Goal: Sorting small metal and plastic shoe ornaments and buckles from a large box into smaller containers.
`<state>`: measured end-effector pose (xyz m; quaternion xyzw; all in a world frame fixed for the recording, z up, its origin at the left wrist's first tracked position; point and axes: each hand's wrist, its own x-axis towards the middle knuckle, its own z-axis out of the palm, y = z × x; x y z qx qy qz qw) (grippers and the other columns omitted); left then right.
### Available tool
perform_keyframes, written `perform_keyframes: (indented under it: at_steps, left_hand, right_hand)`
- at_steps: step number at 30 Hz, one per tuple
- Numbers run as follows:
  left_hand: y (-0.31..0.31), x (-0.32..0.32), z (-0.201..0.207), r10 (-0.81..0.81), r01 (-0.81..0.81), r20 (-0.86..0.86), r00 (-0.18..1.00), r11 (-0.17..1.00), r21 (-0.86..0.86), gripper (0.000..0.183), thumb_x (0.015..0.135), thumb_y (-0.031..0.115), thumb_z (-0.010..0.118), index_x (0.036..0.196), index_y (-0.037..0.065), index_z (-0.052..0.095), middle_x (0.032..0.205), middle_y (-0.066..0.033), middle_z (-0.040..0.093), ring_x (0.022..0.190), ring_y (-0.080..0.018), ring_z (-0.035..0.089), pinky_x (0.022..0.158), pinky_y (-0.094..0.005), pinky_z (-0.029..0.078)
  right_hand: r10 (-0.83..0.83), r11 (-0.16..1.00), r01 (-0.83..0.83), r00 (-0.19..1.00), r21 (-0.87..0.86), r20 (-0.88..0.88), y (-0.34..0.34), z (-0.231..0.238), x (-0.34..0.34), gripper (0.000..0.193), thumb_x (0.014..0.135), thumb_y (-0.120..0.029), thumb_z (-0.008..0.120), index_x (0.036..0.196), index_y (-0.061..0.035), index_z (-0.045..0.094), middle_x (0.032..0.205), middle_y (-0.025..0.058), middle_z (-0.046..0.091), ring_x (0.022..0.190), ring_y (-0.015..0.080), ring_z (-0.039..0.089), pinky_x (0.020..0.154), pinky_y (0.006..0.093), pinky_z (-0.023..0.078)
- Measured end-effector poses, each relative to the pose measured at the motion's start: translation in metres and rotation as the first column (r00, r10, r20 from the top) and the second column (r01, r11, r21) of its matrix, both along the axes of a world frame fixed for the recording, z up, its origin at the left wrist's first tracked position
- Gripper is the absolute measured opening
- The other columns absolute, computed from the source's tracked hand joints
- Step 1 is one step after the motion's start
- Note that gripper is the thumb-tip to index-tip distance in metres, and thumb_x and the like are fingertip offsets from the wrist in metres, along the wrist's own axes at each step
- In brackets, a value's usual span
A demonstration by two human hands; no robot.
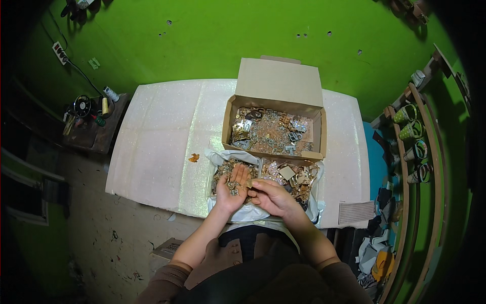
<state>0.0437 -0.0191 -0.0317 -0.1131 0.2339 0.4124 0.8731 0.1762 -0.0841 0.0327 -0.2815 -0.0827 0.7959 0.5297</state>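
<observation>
My left hand (231,201) lies palm up above the left part of a white-lined tray (215,158), its fingers stretched out. Small shiny bead-like pieces (234,190) rest in its palm. Close beside those fingers, my right hand (275,198) pinches a small gold-coloured piece (249,185) between thumb and forefinger; its exact kind is too small to tell. Below the left hand, the tray's left part is full of tiny beads or stones. On the right side lie larger metal and sparkling trinkets (299,177), partly hidden by my right hand.
Behind the tray, an open cardboard box (316,134) holds loose trinkets and buckle-like pieces. An orange-brown scrap (194,157) lies on the white covered table (157,131); a striped grey piece (356,212) is at its right edge. Sandals (411,130) hang on a wooden rack at right.
</observation>
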Motion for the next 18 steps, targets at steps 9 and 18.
perform_keyframes:
  at_steps: [9,18]
  left_hand:
    - [0.004,0.007,0.012,-0.018,0.028,0.118,0.993,0.996,-0.084,0.039,0.086,0.022,0.029,0.112,0.004,0.052,0.111,-0.0069,0.054,0.110,-0.0185,0.047,0.097,-0.0355,0.036]
    - [0.005,0.011,0.009,-0.069,0.079,0.112,0.991,0.993,-0.090,0.036,0.086,0.022,0.034,0.111,0.004,0.052,0.113,-0.0061,0.054,0.110,-0.0180,0.047,0.097,-0.0347,0.036]
  right_hand:
    - [-0.396,0.918,0.049,0.031,0.394,0.918,-0.018,-0.040,0.053,0.016,0.076,-0.015,0.062,0.086,-0.0037,0.060,0.079,0.0051,0.053,0.072,0.0156,0.052,0.063,0.0286,0.043]
    - [-0.422,0.847,0.025,-0.576,0.531,0.700,-0.017,-0.040,0.055,0.016,0.070,-0.013,0.060,0.084,-0.0050,0.058,0.090,0.0090,0.052,0.085,0.0280,0.051,0.076,0.0379,0.040]
